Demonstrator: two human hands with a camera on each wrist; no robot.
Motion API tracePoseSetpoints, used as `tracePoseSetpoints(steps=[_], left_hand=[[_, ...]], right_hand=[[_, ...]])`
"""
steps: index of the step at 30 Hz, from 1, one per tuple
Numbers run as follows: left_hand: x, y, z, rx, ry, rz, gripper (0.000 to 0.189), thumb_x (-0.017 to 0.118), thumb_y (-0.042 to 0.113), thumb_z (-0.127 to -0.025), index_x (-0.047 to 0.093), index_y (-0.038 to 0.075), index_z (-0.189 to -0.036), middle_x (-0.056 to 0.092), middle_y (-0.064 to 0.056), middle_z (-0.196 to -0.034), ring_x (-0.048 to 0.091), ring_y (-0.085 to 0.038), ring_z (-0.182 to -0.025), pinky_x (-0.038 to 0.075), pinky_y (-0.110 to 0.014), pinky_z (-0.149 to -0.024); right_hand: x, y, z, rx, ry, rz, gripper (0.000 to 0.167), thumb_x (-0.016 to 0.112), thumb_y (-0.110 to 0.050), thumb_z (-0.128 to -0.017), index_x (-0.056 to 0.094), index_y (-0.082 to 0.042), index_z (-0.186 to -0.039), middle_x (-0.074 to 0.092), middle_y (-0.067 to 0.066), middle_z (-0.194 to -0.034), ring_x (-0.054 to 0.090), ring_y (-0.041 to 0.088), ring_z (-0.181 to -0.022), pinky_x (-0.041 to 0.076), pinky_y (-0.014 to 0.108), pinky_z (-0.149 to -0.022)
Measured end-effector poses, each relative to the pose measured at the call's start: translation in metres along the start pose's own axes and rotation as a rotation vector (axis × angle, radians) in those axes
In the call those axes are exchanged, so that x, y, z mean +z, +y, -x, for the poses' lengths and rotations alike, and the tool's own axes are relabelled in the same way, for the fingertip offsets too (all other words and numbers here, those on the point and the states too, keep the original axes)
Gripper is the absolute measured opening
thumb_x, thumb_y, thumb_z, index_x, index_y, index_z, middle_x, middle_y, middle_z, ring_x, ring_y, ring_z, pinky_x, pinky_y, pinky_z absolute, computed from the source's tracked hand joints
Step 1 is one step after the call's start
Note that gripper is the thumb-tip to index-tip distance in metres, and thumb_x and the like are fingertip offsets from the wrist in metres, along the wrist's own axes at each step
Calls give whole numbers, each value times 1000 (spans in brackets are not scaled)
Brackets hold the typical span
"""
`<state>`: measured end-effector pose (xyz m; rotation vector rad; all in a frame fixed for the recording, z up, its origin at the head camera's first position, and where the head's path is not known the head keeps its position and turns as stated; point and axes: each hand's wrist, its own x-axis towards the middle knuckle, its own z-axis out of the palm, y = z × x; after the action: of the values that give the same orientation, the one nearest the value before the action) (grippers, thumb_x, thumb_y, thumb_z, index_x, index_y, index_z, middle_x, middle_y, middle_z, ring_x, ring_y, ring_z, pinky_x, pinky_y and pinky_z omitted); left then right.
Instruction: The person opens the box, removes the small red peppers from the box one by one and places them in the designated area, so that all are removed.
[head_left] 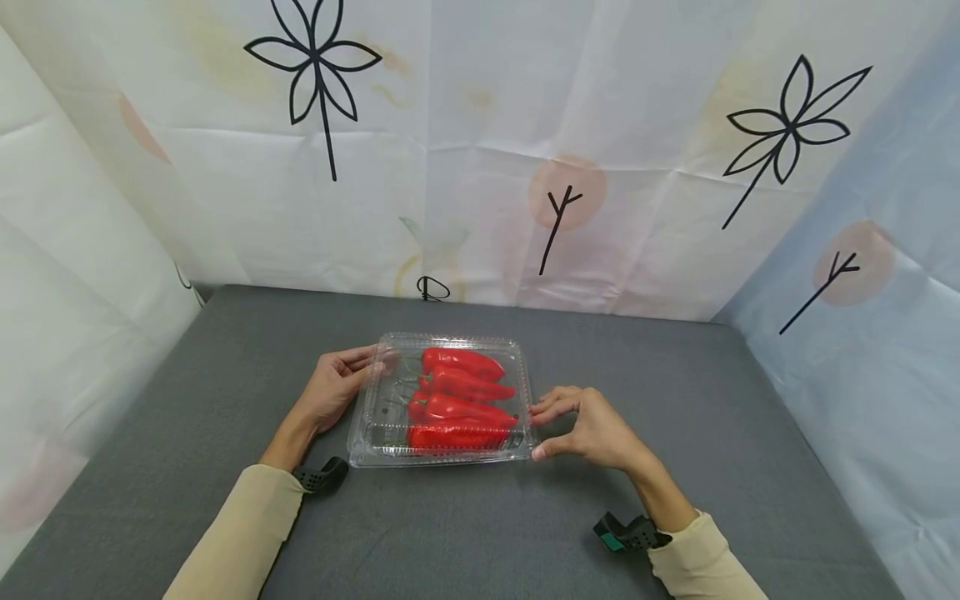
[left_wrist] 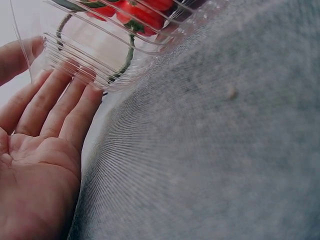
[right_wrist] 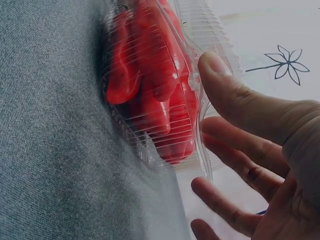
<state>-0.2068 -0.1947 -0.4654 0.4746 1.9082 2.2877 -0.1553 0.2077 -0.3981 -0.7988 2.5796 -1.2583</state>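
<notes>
Up at eleven o'clock in the head view, the flower drawing (head_left: 315, 57) loses its top petals to the edge! Both sleeves get cropped below, the left sleeve (head_left: 232, 533) past seven o'clock, the right sleeve (head_left: 701, 554) near five. The left hand (head_left: 333, 392) has fingertips hazy behind the clear container (head_left: 367, 433), where red peppers (head_left: 461, 408) overlap, their count unclear. Left wrist view: peppers chopped off at twelve, and a blurred pale speck (left_wrist: 232, 93) at two defies naming! Right wrist view: the right hand (right_wrist: 272, 157) is cut at four, its lowest finger sliced near six, while a blue sliver (right_wrist: 261, 212) near five is too tiny to identify.
</notes>
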Motion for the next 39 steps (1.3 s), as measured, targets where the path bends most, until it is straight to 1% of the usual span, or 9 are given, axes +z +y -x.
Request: tracePoseSetpoints(steps=[5, 10, 16, 24, 27, 30, 33, 35, 39], left_hand=[[0, -1, 0, 24, -21, 12, 51, 60, -4, -100, 39, -21, -143, 72, -4, -121, 71, -19, -107, 59, -27, -83], [-1, -2, 1, 30, -19, 23, 51, 60, -4, -100, 38, -22, -142, 73, -4, -121, 72, -21, -106, 58, -27, -84], [-2, -3, 1, 20, -4, 33, 51, 60, -3, -100, 38, -21, -143, 73, -2, -119, 72, -20, -105, 58, -27, -84], [-3, 0, 1, -3, 12, 38, 53, 60, -1, -101, 37, -20, -144, 73, 0, -119, 72, -18, -105, 58, -28, -85], [-3, 0, 1, 0, 11, 49, 53, 60, -1, -101, 36, -21, -144, 73, 0, -118, 72, -18, -104, 58, -28, -84], [-4, 0, 1, 2, 8, 55, 53, 59, -2, -101, 35, -21, -144, 73, 0, -119, 72, -17, -104, 58, -28, -84], [-5, -2, 1, 4, 17, 60, 53, 59, -3, -101, 36, -21, -144, 73, -1, -118, 72, -17, -104, 58, -28, -85], [-6, -2, 1, 5, 23, 63, 52, 58, -3, -101, 36, -22, -144, 73, -1, -118, 72, -16, -104, 58, -28, -85], [-7, -2, 1, 11, 30, 61, 51, 58, -4, -101, 36, -22, -143, 73, -3, -119, 71, -16, -106, 57, -28, -88]], right_hand=[[0, -2, 1, -43, 3, 60, 35, 96, -24, -68, 82, -13, -99, 73, -6, -107, 59, 27, -116, 46, 54, -101], [1, -3, 2, -149, 8, 120, 32, 94, -22, -70, 82, -12, -98, 73, -9, -101, 60, 30, -115, 48, 53, -98], [4, 7, 2, -315, 23, 67, 19, 92, -15, -72, 82, -13, -89, 73, -9, -92, 61, 27, -109, 52, 44, -93], [10, 15, -1, -473, 23, -63, 16, 88, -3, -75, 81, -12, -86, 71, -4, -84, 59, 30, -105, 46, 39, -97], [11, 16, -4, -511, 24, -62, 13, 86, -4, -78, 80, -13, -86, 71, -6, -84, 60, 30, -106, 47, 39, -97], [12, 17, -6, -547, 35, -41, 4, 83, -11, -83, 79, -11, -83, 71, -6, -85, 63, 28, -104, 49, 38, -96], [14, 18, -8, -594, 63, -22, 7, 82, -13, -84, 78, -8, -83, 72, -4, -85, 66, 25, -98, 50, 37, -92], [16, 18, -8, -617, 93, -7, 7, 83, -9, -82, 77, -9, -83, 72, -3, -85, 67, 23, -94, 50, 36, -89], [21, 15, -10, -654, 156, 33, 23, 85, 5, -74, 73, -12, -84, 71, -1, -86, 67, 20, -89, 50, 35, -85]])
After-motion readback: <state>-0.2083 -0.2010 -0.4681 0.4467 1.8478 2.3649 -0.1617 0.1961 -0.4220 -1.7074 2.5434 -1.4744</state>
